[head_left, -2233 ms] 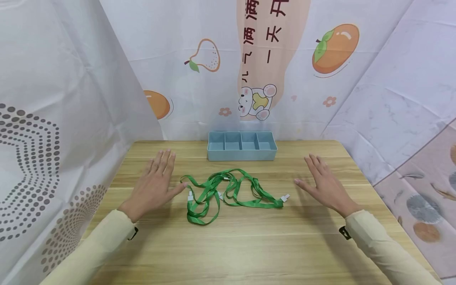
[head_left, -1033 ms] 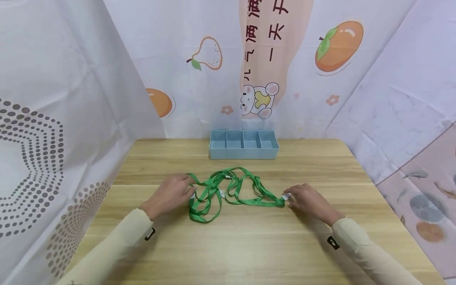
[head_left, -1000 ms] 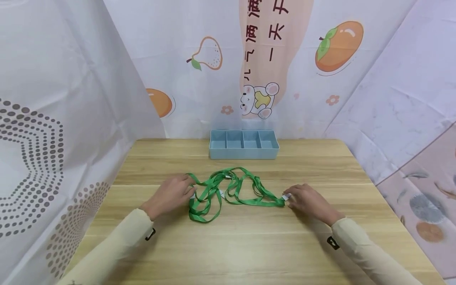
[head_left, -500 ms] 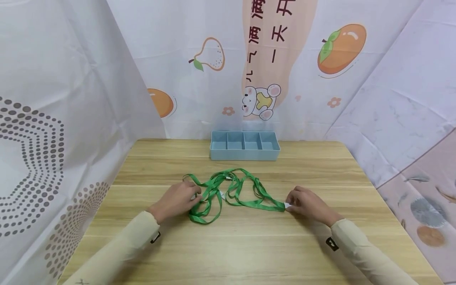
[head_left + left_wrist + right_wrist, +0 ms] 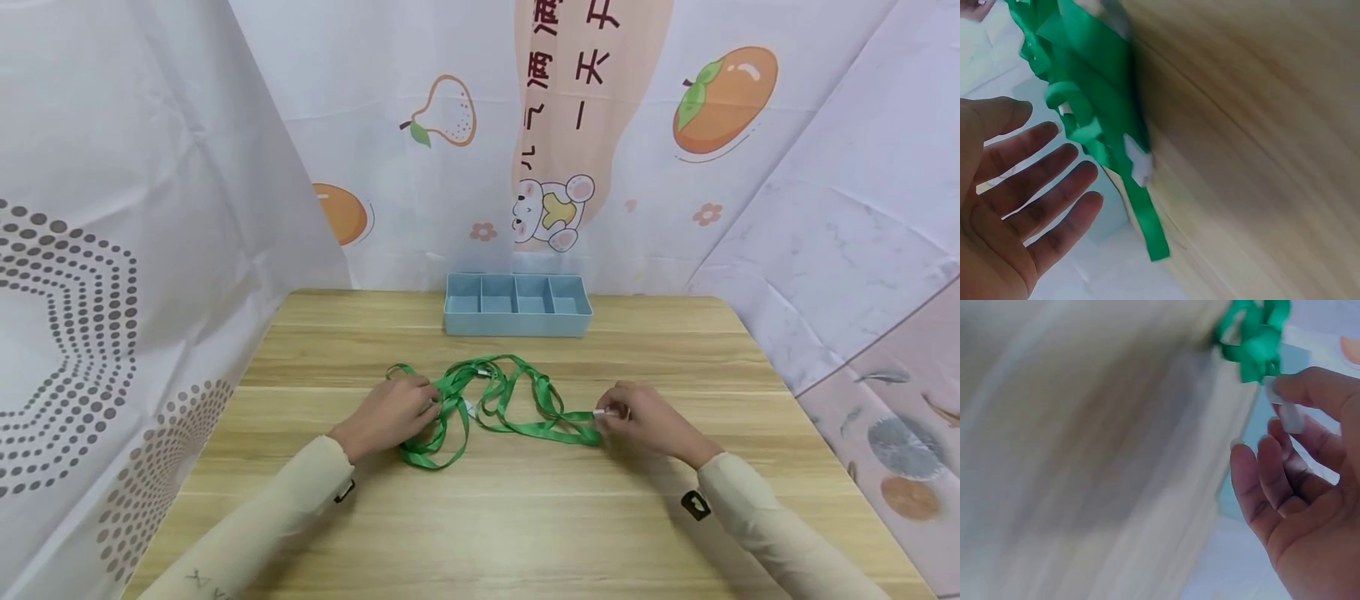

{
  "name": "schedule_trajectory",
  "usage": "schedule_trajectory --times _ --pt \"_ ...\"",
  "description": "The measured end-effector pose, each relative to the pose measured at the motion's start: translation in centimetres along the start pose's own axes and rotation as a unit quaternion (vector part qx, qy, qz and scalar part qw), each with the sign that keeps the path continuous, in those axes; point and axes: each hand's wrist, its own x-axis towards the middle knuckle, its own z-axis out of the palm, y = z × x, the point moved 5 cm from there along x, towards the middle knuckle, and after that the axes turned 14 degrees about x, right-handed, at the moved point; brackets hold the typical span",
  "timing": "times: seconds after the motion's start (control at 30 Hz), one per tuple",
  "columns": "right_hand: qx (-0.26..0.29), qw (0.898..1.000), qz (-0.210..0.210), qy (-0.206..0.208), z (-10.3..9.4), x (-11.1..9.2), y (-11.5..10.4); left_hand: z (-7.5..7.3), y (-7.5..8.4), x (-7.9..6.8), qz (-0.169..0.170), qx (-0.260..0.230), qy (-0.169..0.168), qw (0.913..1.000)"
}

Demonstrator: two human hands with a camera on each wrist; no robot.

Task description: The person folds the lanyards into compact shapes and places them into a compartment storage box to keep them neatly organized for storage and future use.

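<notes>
Tangled green lanyards (image 5: 453,385) with white plastic clips lie across the middle of the table. My right hand (image 5: 645,421) is at their right end, pinching a white clip (image 5: 1290,417) between thumb and forefinger; green straps (image 5: 1260,347) trail from it. The other right fingers are loosely bent. My left hand (image 5: 393,414) is over the left part of the tangle, covering some of it in the head view. In the left wrist view its fingers (image 5: 1063,225) are spread and relaxed beside the green straps (image 5: 1104,81), with nothing between them.
A light blue box (image 5: 517,325) with several compartments in a row stands behind the lanyards, near the back edge of the wooden table (image 5: 510,517). White printed curtains (image 5: 420,217) hang behind the table and at both sides.
Both hands have come inward from beside the lanyards. The right hand has taken hold of the clip and turned it slightly up; the left has moved right over the straps.
</notes>
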Motion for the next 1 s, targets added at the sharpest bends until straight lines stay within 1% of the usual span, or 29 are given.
schedule_trajectory --times 0.13,0.27,0.37,0.47,0.57,0.67,0.77,0.87,1.0 --pt "0.042 0.999 -0.001 0.023 -1.3 0.7 -1.7 -0.5 1.0 1.2 0.016 -0.01 0.018 0.9997" --pt "0.074 0.996 -0.014 0.056 -2.5 1.4 -3.3 -1.2 2.3 2.8 0.032 -0.028 0.039 0.9983" --pt "0.096 0.992 -0.016 0.076 -3.1 1.7 -4.2 -1.7 3.3 4.2 0.044 -0.059 0.055 0.9958" --pt "0.112 0.99 -0.018 0.085 -3.4 1.8 -5.0 -2.2 4.6 5.6 0.057 -0.11 0.063 0.9902" --pt "0.125 0.988 -0.024 0.089 -3.6 2.0 -5.8 -2.8 6.0 7.1 0.073 -0.156 0.065 0.9829" --pt "0.135 0.986 -0.03 0.094 -3.7 2.2 -6.5 -3.5 7.3 8.6 0.081 -0.204 0.062 0.9736" --pt "0.147 0.983 -0.042 0.097 -3.9 2.6 -7.4 -4.4 8.2 9.7 0.085 -0.251 0.07 0.9617" --pt "0.161 0.981 -0.055 0.098 -4.1 3.1 -8.2 -5.1 8.9 10.5 0.093 -0.293 0.082 0.948" --pt "0.172 0.977 -0.064 0.105 -4.5 3.3 -9.1 -5.8 9.4 10.9 0.101 -0.341 0.098 0.9295"
